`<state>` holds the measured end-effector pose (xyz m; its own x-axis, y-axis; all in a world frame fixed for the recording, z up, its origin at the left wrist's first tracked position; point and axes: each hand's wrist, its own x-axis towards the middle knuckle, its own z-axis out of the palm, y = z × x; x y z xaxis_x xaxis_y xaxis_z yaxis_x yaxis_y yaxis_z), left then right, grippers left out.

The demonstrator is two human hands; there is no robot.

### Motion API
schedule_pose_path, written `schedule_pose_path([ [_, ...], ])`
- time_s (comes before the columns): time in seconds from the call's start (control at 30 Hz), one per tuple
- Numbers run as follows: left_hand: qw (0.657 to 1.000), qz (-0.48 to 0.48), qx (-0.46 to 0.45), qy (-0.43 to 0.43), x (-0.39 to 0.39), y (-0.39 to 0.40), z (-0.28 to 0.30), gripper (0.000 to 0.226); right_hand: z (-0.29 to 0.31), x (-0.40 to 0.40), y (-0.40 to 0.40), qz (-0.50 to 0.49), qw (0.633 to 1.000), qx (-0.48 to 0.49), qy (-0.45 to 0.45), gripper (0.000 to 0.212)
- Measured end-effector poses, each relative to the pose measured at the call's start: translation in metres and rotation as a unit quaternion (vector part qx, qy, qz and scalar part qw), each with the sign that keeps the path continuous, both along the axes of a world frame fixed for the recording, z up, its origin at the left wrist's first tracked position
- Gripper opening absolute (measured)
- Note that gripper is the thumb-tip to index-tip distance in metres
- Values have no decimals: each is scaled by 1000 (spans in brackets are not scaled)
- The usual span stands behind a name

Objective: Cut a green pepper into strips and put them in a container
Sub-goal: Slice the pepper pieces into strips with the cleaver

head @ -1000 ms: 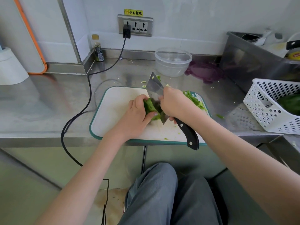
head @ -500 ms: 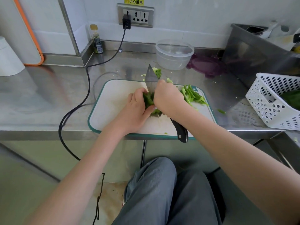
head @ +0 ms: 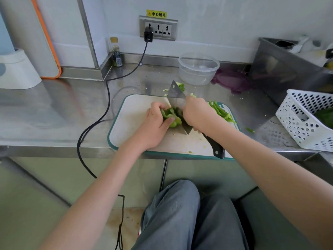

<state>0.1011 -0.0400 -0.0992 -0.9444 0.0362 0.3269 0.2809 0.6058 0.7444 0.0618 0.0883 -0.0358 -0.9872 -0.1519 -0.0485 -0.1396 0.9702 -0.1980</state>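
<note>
- Left hand (head: 153,123), centre of frame, fingers curled in a grip over the green pepper (head: 171,117), pinning it to the white cutting board (head: 137,120).
- Right hand (head: 197,114), just right of the pepper, grip wrapped round the knife (head: 177,98) where blade meets handle; black handle end sticking out toward the lower right, past the board's near edge.
- Blade upright and tilted, tip pointing to the upper middle of the frame, edge down against the pepper between the two hands.
- Heap of cut pepper strips (head: 220,111) on the board's right part, just beyond the right hand.
- Clear plastic container (head: 198,68) on the steel surface (head: 54,109) above the board, well apart from the strips, nothing green visible inside.
- White perforated basket (head: 304,123) at the right edge, something dark green in it.
- Black cable (head: 108,98) from the wall socket (head: 158,27) down the left of the board.
- Small bottle (head: 116,53) in the upper-left corner by the wall.
</note>
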Motion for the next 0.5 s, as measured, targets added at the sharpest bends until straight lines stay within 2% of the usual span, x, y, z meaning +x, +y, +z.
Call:
schedule_pose_path([
  [0.2,999,-7,-36,16,0,1,0,33,4,-2,-7,19,1000,-2,14,27],
  [0.3,998,-19,-52,21,2,1,0,35,1,6,-11,23,999,28,35,32],
  [0.4,998,-21,-60,14,4,1,0,36,1,8,-7,42,999,-8,33,24],
  [0.5,996,-30,-81,8,3,3,-2,38,8,-1,-14,18,999,-26,5,28],
])
